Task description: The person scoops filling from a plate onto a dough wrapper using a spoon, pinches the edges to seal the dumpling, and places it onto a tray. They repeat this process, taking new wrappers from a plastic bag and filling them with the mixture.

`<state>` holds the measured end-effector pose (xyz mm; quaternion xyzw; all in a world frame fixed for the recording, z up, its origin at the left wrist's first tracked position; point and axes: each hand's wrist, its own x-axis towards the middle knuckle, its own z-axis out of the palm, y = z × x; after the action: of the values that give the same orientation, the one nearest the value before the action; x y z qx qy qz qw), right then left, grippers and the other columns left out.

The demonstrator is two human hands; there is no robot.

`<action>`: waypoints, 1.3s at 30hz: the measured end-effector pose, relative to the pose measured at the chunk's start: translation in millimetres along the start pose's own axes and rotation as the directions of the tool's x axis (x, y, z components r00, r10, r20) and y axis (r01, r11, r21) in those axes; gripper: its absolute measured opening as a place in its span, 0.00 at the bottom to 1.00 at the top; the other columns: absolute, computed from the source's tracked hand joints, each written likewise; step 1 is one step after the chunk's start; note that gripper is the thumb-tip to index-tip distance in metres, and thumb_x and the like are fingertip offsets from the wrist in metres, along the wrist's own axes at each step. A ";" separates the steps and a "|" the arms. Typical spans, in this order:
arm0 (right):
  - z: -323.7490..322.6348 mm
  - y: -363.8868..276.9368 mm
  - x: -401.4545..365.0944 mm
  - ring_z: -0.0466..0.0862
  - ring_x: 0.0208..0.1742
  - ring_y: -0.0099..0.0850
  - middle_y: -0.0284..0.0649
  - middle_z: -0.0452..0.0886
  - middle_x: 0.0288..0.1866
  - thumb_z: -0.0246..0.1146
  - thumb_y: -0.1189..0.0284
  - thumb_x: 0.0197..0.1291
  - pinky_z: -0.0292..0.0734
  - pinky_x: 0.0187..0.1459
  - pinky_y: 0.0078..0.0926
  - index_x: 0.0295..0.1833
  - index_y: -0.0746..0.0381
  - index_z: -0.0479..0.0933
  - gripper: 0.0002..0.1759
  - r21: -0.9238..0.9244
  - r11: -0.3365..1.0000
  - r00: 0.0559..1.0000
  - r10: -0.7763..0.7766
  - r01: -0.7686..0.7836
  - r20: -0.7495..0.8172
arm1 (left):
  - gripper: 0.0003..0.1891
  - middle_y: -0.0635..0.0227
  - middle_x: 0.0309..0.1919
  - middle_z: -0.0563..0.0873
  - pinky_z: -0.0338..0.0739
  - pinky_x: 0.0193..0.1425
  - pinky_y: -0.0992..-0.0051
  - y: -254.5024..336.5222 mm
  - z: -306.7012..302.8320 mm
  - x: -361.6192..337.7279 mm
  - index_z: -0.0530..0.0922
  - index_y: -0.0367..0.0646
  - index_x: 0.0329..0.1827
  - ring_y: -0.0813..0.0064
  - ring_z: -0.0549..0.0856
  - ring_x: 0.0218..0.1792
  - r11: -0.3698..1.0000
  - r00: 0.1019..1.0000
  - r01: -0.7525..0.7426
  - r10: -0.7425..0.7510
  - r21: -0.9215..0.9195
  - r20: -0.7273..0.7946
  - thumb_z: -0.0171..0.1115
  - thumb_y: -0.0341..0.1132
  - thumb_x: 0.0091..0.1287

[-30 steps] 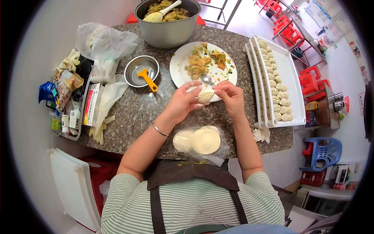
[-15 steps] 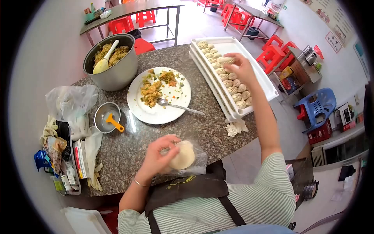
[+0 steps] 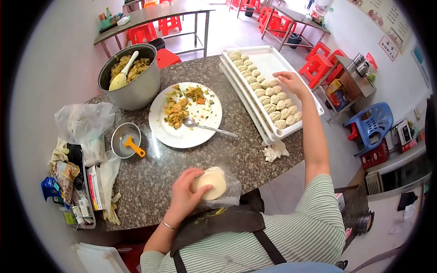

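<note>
A: State the position of the dough wrappers (image 3: 215,183).

B: They lie stacked on a transparent plastic bag (image 3: 233,191) at the near edge of the table (image 3: 170,157), just in front of the apron (image 3: 214,227). They are round; no long axis applies.

A: Which hand is nearer?

B: The left hand (image 3: 183,189). It meets the stack from the left, thumb and fingers spread over the top wrapper's left side. Whether they pinch it cannot be told.

A: And the right hand (image 3: 292,83)?

B: Well apart from the left, forward and to the right, over the tray (image 3: 272,63). Its fingers are extended beside the pleated dumplings (image 3: 274,101), with nothing visible in them.

A: Specify the tray's long axis.

B: Far left to near right. The dumplings follow it along the left side.

A: Locate the spoon (image 3: 213,129).

B: On the plate (image 3: 166,135), ahead of the stack: bowl touching the filling (image 3: 175,114), handle crossing the right rim.
</note>
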<state>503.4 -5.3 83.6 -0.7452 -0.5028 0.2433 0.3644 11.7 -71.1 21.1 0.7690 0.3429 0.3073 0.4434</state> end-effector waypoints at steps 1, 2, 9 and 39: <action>3.6 -1.3 -2.4 0.80 0.49 0.24 0.37 0.84 0.49 0.56 0.71 0.68 0.73 0.54 0.23 0.55 0.64 0.80 0.15 0.006 0.997 0.988 -0.075 0.077 -0.137 | 0.17 0.56 0.48 0.82 0.77 0.55 0.64 0.0 0.5 -1.5 0.81 0.36 0.44 0.56 0.83 0.50 1.000 1.000 0.011 -0.011 -0.001 0.000 0.74 0.33 0.52; 7.6 -1.5 -5.9 0.80 0.49 0.24 0.37 0.84 0.49 0.56 0.71 0.68 0.73 0.54 0.23 0.55 0.64 0.80 0.15 0.010 0.998 0.990 -0.068 0.070 -0.123 | 0.17 0.56 0.47 0.82 0.77 0.55 0.64 0.0 1.0 -2.4 0.81 0.37 0.44 0.56 0.83 0.50 0.998 0.998 -0.048 0.050 0.041 -0.036 0.74 0.33 0.52; 105.8 -91.7 -111.0 0.82 0.50 0.36 0.43 0.83 0.47 0.61 0.72 0.62 0.74 0.56 0.30 0.48 0.64 0.81 0.11 -0.048 0.876 0.878 -0.478 0.479 0.035 | 0.12 0.63 0.37 0.82 0.77 0.45 0.65 -2.0 0.2 -5.0 0.82 0.41 0.39 0.59 0.82 0.41 0.955 0.976 -0.189 0.208 0.231 -0.063 0.71 0.30 0.52; 238.7 -75.5 -110.6 0.83 0.35 0.45 0.51 0.83 0.35 0.60 0.77 0.61 0.78 0.39 0.35 0.51 0.61 0.82 0.13 -0.106 0.863 0.866 -0.477 0.494 0.153 | 0.15 0.63 0.53 0.82 0.79 0.59 0.76 -49.9 -25.6 14.7 0.71 0.34 0.60 0.74 0.83 0.53 0.145 0.821 0.130 -0.570 -0.981 0.025 0.51 0.31 0.74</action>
<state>244.7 -19.3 -4.4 -0.6023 -0.7114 0.1521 0.3288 -12.4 -28.7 -10.2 0.1579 0.3280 0.4678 0.8054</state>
